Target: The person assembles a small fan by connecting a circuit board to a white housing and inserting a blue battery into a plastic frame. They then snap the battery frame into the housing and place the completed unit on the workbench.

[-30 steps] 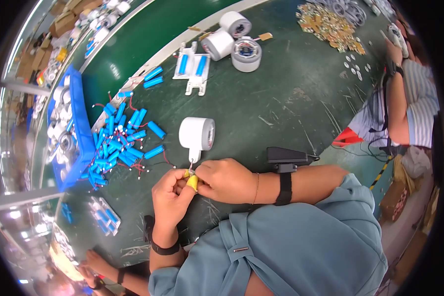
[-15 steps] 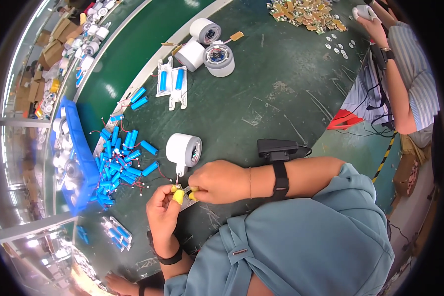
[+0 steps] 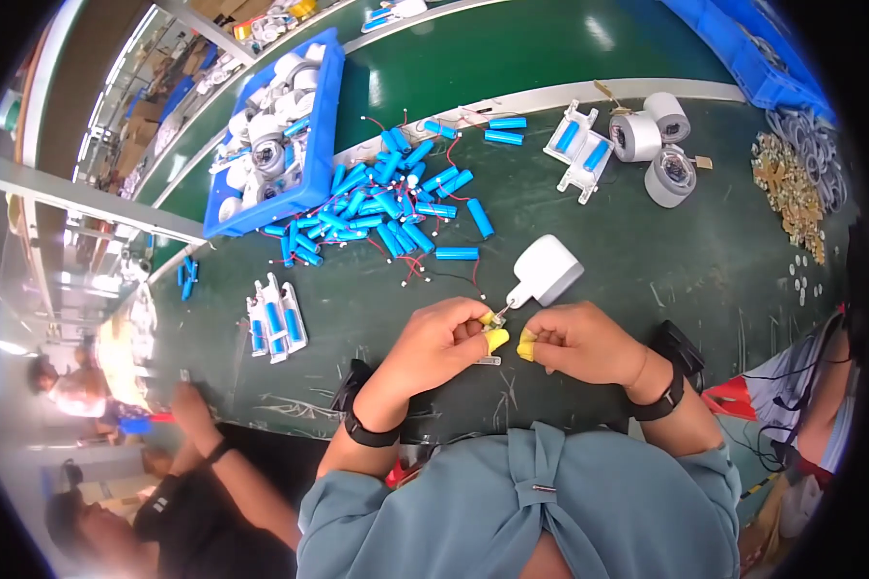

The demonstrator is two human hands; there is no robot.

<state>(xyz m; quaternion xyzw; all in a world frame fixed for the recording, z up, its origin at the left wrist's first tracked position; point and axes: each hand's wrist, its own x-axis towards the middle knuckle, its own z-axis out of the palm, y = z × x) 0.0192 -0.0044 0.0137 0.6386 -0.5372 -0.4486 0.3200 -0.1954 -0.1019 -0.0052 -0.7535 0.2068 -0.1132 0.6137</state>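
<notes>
My left hand (image 3: 444, 338), with yellow finger covers, pinches a small pale part (image 3: 495, 323) at the end of a thin wire. That wire comes from the narrow neck of a white and grey round housing (image 3: 548, 268), which lies on the table just beyond my hands. A light strip-like piece (image 3: 490, 360) shows under the left fingertips; most of it is hidden. My right hand (image 3: 584, 343) is a short way to the right, its yellow-covered fingertips closed together. What they hold, if anything, cannot be made out.
Many blue cylindrical batteries (image 3: 417, 234) with wires lie heaped ahead left, before a blue crate (image 3: 323, 145) of white housings. White frames holding batteries (image 3: 577, 159) stand near more housings (image 3: 671, 179). Small boards (image 3: 787, 193) lie far right. A co-worker's arm (image 3: 232, 473) is lower left.
The view has swung left. My hands, formerly together at the small part, are now apart, with the right drawn off to the right. The housing's open face no longer shows.
</notes>
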